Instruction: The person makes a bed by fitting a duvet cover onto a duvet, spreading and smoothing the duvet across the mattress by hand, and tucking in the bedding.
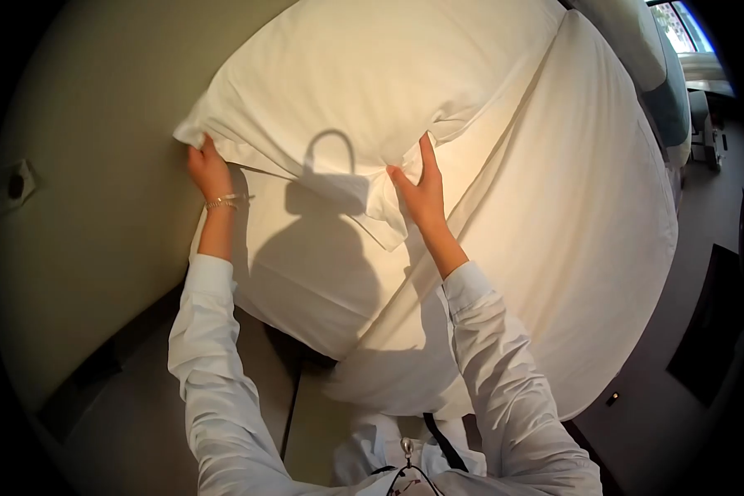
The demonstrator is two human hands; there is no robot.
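Note:
A large white pillow in its pillowcase (339, 91) lies across the far part of the bed. My left hand (208, 172), with a bracelet at the wrist, is closed on the pillowcase's left corner. Further right, my right hand (420, 186) grips the near edge of the same pillowcase, its thumb and forefinger spread against the gathered cloth. A loose flap of the case hangs down just left of the right hand. Some fingertips of both hands are hidden by fabric.
White bedding (570, 207) with a long diagonal fold covers the bed. A wall with a socket plate (22, 183) stands close on the left. At the upper right are a blue and white cushion (665, 91) and a window (684, 29). My shadow falls on the bedding.

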